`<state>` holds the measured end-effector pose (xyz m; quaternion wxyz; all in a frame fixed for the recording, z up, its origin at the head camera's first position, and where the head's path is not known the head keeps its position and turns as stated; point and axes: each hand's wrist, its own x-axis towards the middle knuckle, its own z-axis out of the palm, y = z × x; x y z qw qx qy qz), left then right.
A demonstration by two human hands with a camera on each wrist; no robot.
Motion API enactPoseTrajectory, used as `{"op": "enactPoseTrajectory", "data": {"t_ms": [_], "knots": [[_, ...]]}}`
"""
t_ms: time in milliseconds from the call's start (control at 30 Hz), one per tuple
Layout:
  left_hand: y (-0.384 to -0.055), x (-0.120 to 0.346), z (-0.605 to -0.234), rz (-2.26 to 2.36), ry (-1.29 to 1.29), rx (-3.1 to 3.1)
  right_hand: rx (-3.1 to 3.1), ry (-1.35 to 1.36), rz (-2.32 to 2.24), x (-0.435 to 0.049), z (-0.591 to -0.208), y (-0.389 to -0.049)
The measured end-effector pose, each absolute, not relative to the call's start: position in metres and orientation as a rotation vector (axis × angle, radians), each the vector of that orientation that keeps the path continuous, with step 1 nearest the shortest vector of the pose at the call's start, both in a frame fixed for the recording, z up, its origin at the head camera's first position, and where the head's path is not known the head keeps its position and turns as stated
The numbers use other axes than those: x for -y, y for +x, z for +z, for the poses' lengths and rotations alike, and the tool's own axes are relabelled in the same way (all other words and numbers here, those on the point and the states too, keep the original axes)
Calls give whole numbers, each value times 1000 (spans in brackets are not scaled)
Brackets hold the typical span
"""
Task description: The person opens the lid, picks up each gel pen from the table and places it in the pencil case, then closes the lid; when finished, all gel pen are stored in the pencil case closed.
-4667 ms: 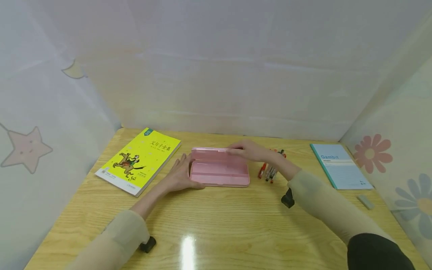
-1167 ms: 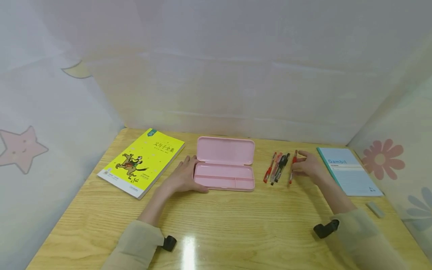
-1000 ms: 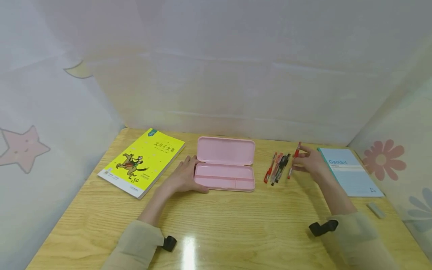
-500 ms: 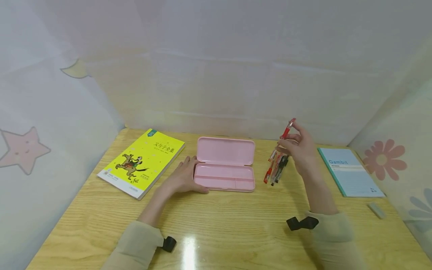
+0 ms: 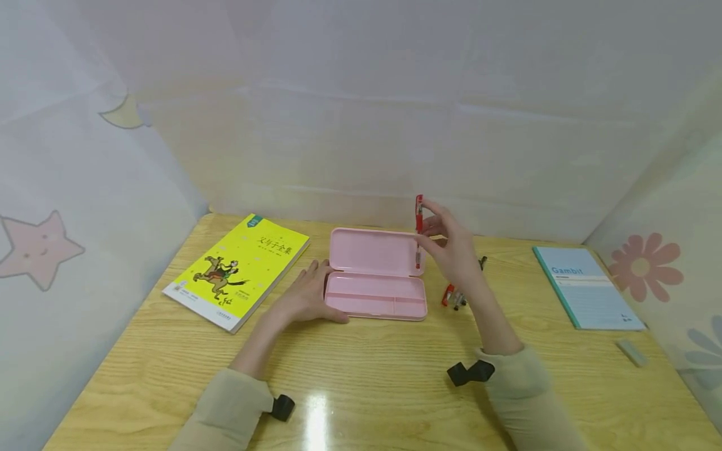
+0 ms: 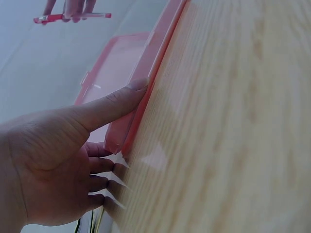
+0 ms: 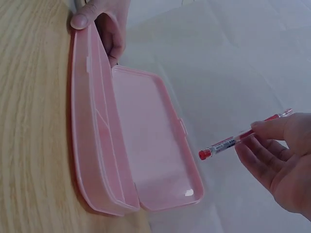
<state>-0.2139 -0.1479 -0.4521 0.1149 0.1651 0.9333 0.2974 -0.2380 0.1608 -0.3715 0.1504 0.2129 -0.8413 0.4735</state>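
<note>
A pink pencil case point(image 5: 376, 305) lies on the table with its lid point(image 5: 376, 250) tipped back and its divided tray bare. My left hand point(image 5: 304, 294) steadies the case at its left end, thumb on the front edge and fingers around the corner; the left wrist view shows this thumb point(image 6: 116, 104) close up. Between thumb and fingertips, my right hand point(image 5: 454, 250) pinches a red gel pen point(image 5: 419, 216). The pen is held nearly upright in front of the lid's right edge, above the table. In the right wrist view the pen point(image 7: 226, 144) points its red end toward the lid.
Several more pens point(image 5: 448, 295) lie right of the case, partly hidden by my right forearm. A yellow book point(image 5: 237, 269) is at left, a notebook point(image 5: 586, 288) at right with a grey eraser-like block point(image 5: 632, 352) below it. White cloth point(image 5: 361, 156) hangs behind the table.
The case lid has been opened. My right hand has picked up the red gel pen from the right of the pen group and carried it left over to the case. My left hand stays put.
</note>
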Motion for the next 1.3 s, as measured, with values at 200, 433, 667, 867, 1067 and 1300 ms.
{"op": "enactPoseTrajectory", "data": {"t_ms": [200, 433, 667, 867, 1067, 1300], "knots": [[-214, 148, -451, 859, 479, -2740, 2557, 758, 1225, -149, -380, -239], [-215, 147, -450, 845, 473, -2748, 2700, 984, 924, -143, -385, -244], [-214, 145, -448, 829, 468, -2746, 2732, 1126, 668, -135, -392, -245], [-216, 145, -448, 821, 450, -2734, 2806, 1174, 452, -124, -398, -246], [-216, 146, -448, 817, 446, -2726, 2877, 1215, 210, -112, -404, -248], [-215, 146, -450, 811, 435, -2719, 2866, 1296, 72, -104, -412, -248]]}}
